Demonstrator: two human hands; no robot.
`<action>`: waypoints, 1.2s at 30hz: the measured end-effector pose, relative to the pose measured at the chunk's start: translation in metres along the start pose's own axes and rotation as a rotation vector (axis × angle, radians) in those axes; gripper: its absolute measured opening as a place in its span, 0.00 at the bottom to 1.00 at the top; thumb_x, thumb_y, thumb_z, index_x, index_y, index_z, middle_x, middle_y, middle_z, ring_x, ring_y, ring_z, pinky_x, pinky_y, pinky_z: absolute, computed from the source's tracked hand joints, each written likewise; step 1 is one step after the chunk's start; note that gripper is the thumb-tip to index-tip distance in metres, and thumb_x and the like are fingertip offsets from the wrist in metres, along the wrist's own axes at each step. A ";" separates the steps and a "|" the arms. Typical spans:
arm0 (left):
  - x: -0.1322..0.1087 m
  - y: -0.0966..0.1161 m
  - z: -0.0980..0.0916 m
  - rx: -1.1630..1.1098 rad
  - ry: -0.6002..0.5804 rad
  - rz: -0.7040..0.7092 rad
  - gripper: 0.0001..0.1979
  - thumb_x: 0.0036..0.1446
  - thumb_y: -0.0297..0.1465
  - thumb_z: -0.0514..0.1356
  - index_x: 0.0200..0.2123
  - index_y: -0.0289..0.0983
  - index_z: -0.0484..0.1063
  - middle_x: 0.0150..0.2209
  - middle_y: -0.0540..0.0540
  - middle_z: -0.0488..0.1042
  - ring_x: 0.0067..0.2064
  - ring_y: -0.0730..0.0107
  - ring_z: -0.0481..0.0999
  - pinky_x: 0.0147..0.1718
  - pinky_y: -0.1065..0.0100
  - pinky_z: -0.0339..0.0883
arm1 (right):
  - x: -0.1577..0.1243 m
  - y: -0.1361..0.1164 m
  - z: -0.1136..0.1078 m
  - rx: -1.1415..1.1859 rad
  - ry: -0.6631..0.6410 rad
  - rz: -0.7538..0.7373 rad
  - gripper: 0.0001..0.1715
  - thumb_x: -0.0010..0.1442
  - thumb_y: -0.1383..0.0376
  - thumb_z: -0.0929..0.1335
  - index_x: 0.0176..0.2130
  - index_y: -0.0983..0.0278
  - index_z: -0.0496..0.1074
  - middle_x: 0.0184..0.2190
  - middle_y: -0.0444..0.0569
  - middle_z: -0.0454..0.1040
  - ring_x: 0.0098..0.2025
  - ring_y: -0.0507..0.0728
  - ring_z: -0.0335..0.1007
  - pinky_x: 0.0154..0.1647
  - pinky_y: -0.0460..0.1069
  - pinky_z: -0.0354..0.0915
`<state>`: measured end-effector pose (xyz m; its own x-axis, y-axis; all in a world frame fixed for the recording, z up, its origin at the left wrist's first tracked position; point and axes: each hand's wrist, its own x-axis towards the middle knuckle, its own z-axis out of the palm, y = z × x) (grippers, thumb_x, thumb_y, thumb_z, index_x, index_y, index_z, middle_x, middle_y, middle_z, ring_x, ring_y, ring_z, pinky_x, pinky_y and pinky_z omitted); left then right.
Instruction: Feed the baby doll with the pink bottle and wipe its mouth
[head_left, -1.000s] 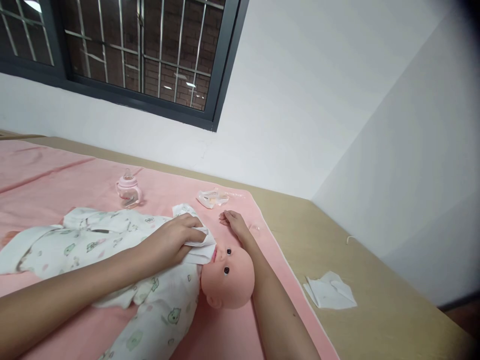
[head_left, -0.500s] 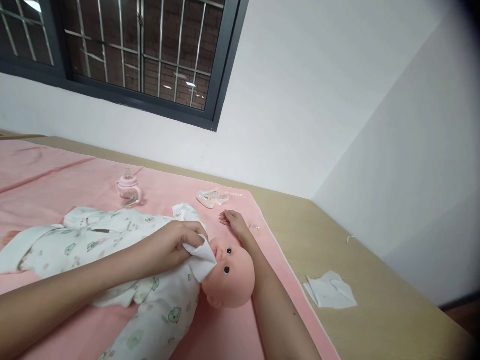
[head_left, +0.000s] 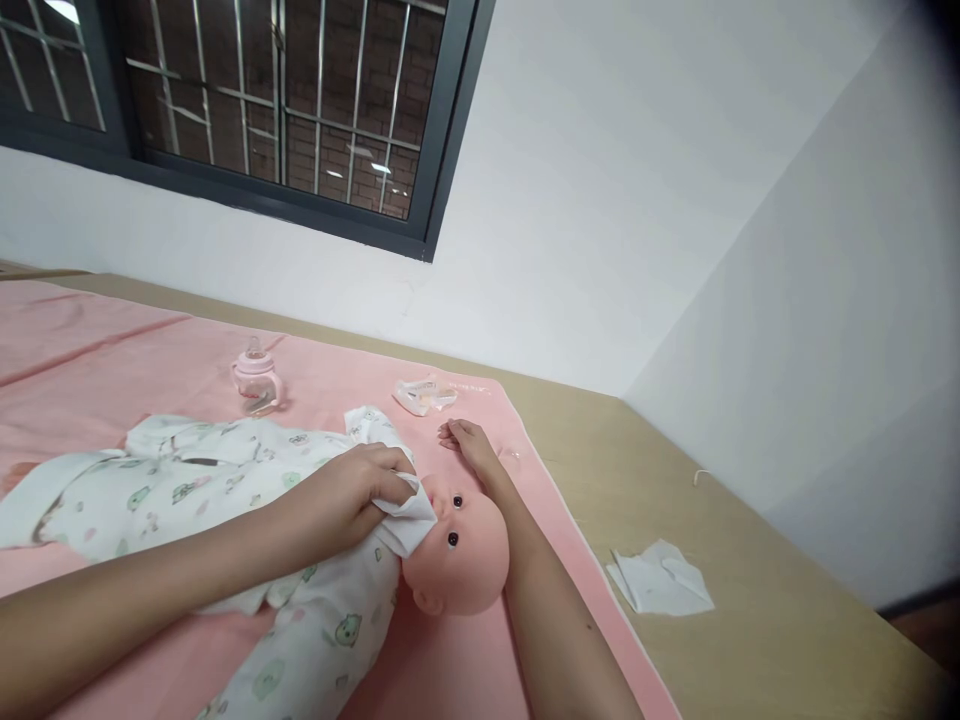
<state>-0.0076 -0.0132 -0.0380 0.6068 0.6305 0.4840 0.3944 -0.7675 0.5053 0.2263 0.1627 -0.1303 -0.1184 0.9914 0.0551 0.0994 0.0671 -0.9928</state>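
A baby doll in a white patterned outfit lies on its back on a pink mat, its head toward the right. My left hand is closed on a white tissue, which lies against the doll's mouth and cheek. Beyond the doll's head, my right hand rests on the mat with its fingers close together and bent; nothing shows in it. The right forearm runs along the top of the doll's head.
A pink-handled baby bottle stands on the mat behind the doll. Near my right hand lies a clear plastic wrapper. A folded white tissue is on the wooden surface at the right. A barred window is in the wall.
My left hand and its tissue have shifted slightly to the right over the doll's mouth. My right hand has stayed in place.
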 end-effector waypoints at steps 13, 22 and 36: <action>0.000 -0.013 0.008 0.215 0.046 0.056 0.16 0.45 0.15 0.48 0.26 0.37 0.71 0.36 0.48 0.72 0.36 0.68 0.67 0.37 0.69 0.58 | 0.001 0.001 0.000 -0.005 0.007 -0.002 0.16 0.60 0.58 0.67 0.29 0.67 0.73 0.28 0.49 0.75 0.31 0.51 0.72 0.39 0.46 0.71; 0.000 -0.017 0.004 0.295 0.075 0.051 0.17 0.45 0.15 0.48 0.27 0.38 0.71 0.37 0.47 0.72 0.38 0.67 0.66 0.39 0.67 0.58 | -0.001 0.000 0.000 0.006 0.000 -0.011 0.15 0.62 0.60 0.66 0.29 0.68 0.73 0.28 0.49 0.75 0.31 0.50 0.73 0.39 0.45 0.71; 0.008 -0.006 -0.029 0.231 0.102 -0.130 0.10 0.55 0.24 0.52 0.30 0.38 0.72 0.30 0.49 0.70 0.33 0.70 0.71 0.33 0.72 0.61 | -0.005 -0.009 0.000 0.036 0.017 0.046 0.14 0.61 0.58 0.67 0.32 0.67 0.74 0.32 0.53 0.77 0.30 0.51 0.73 0.38 0.47 0.71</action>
<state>-0.0254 0.0001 -0.0162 0.4730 0.7247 0.5011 0.6180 -0.6783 0.3976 0.2255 0.1572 -0.1217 -0.0976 0.9952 0.0112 0.0682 0.0180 -0.9975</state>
